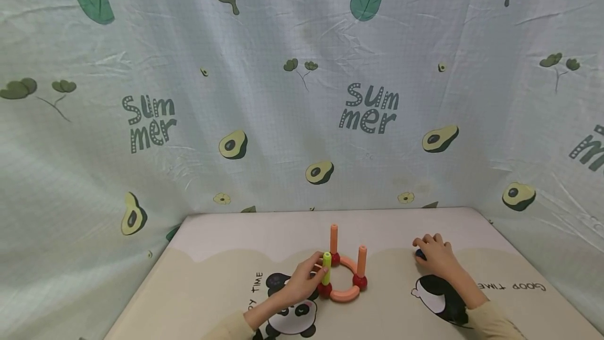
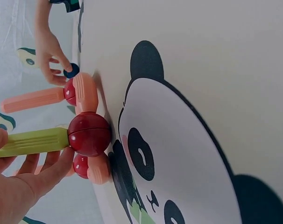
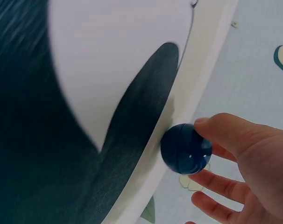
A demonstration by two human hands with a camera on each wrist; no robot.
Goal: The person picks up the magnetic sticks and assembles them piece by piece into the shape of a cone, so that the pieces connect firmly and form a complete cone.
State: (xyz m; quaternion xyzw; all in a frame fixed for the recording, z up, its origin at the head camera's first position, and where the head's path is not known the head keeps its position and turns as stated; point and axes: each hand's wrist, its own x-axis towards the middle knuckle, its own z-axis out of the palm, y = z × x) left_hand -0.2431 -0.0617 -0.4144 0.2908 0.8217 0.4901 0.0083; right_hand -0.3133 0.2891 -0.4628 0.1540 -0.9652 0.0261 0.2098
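Observation:
Three red balls, joined by curved orange rods (image 1: 345, 295), form a ring on the table, and each ball carries an upright rod. Two uprights are orange (image 1: 362, 262); the third is a yellow-green rod (image 2: 36, 141) standing on the nearest red ball (image 2: 90, 134). My left hand (image 1: 302, 281) holds this green rod between thumb and fingers. Off to the right, my right hand (image 1: 438, 257) pinches a dark blue ball (image 3: 186, 149) with thumb and fingers at the table surface. In the head view the hand mostly hides that ball.
The pale table mat (image 1: 226, 266) bears a printed panda (image 1: 292, 319) beneath my left forearm and a black-and-white printed animal (image 1: 439, 298) near my right. A patterned cloth (image 1: 273, 109) hangs behind the table's back edge and along its sides.

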